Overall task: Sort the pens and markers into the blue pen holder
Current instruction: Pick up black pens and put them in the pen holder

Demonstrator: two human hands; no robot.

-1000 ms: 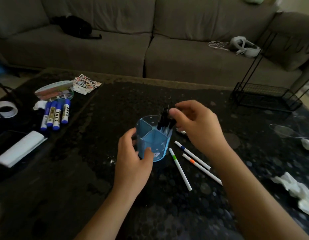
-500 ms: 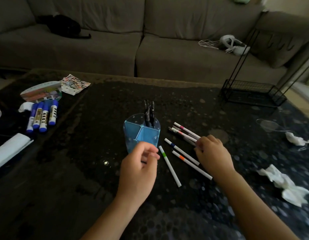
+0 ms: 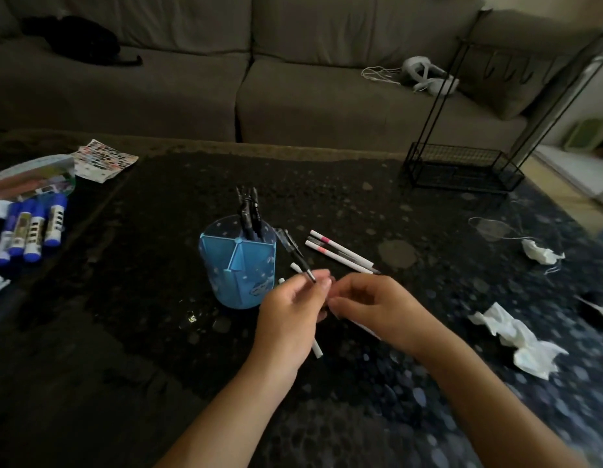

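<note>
Several black pens (image 3: 247,211) stand in the holder (image 3: 237,266); left hand (image 3: 290,314) pinches another pen (image 3: 298,256); right hand's (image 3: 377,307) grip unclear; white markers (image 3: 340,253) remain beside the holder.

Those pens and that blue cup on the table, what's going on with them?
A person is sorting pens into the blue pen holder. The left hand holds a black pen by its lower end, just right of the holder, while the right hand is closed beside it. A few black pens already stand in the holder. White markers lie on the table.
</note>
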